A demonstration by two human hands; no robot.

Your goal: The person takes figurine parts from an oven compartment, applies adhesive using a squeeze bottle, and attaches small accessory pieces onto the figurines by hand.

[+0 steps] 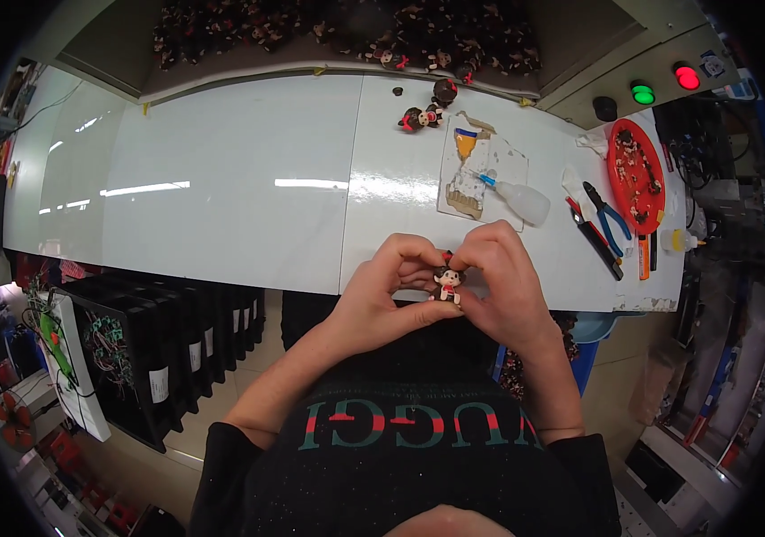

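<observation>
Between my two hands, over the front edge of the white worktable (221, 206), is a small monkey figurine (447, 283), brown with a pale face and a red bit on top. My left hand (400, 285) pinches it from the left, thumb along its base. From the right, my right hand (501, 282) grips it, fingertips at its head and thumb low at its side. Farther back lie similar brown and red figurines (420, 118). A clear squeeze bottle (523, 204) with a blue tip rests on a worn, glue-stained board (508, 166).
Right of the board lie blue-handled pliers (613, 228), a dark pen-like tool (597, 249) and a red tray (615, 170) of small parts. A shelf (347, 36) heaped with figurines spans the back. Green (642, 92) and red (687, 75) buttons glow back right. Black bins (159, 345) stand lower left.
</observation>
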